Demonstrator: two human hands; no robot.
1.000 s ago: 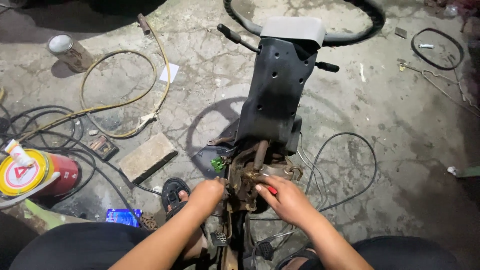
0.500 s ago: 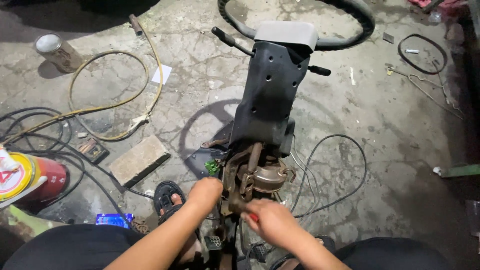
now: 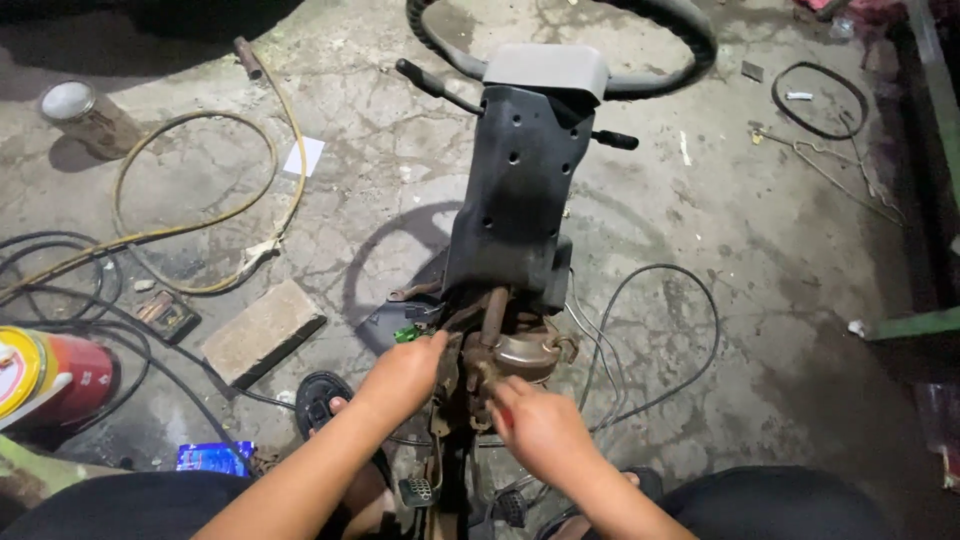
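Observation:
A steering column with a black plastic cover lies on the concrete floor, its steering wheel at the far end. At the near end is a rusty metal bracket with a shaft. My left hand grips the left side of that bracket, next to a small green connector. My right hand is closed around a red-handled tool pressed against the bracket's lower front. The tool's tip is hidden by the hand and the metal.
A yellow hose loops at left beside a tin can. A red can with a yellow lid, a flat block and a blue packet lie near left. Black cables trail right; a rubber ring lies far right.
My right hand has slid left and lower along the bracket with the red tool. My left hand has kept its grip on the bracket's left side.

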